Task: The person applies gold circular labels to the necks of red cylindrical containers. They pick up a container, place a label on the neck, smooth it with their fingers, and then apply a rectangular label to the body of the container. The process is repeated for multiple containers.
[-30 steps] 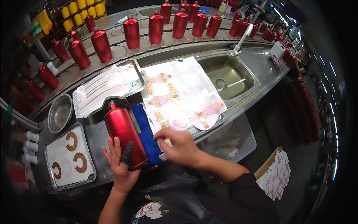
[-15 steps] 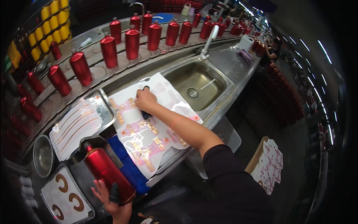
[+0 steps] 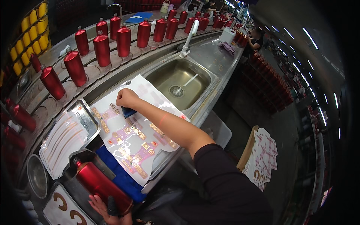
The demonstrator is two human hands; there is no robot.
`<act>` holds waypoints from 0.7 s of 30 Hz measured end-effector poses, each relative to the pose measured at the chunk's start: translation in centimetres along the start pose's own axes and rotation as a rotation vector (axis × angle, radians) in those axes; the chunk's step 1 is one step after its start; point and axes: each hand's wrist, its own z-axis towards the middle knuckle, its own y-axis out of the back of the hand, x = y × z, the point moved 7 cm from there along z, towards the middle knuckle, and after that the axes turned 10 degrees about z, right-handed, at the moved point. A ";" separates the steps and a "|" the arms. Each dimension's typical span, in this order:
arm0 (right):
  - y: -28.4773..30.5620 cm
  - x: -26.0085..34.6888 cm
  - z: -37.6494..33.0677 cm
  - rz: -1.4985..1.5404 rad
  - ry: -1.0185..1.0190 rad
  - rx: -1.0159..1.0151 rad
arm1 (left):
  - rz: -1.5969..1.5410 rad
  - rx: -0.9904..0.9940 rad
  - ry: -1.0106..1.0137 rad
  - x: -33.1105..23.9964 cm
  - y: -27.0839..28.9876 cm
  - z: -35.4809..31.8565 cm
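We are smoothing the wet decal sheet: our right hand is clenched around a small dark squeegee and presses it onto the sheet's far part, just short of the sink. Our left hand grasps the base of the red bottle lying near us (its neck points away). Next, we judge, a decal must be worked loose, calling for light pressure.
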 end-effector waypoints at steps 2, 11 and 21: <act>0.3 0.5 0.2 -0.059 0.014 -0.093 | 0.022 0.002 0.000 0.0 0.0 -0.2; -0.7 -0.5 -0.7 -0.280 -0.042 -0.133 | -0.035 0.114 0.098 0.1 -1.1 -1.0; 2.2 12.2 -3.1 -0.175 0.322 -0.015 | -0.288 0.085 0.166 1.7 -0.4 -1.5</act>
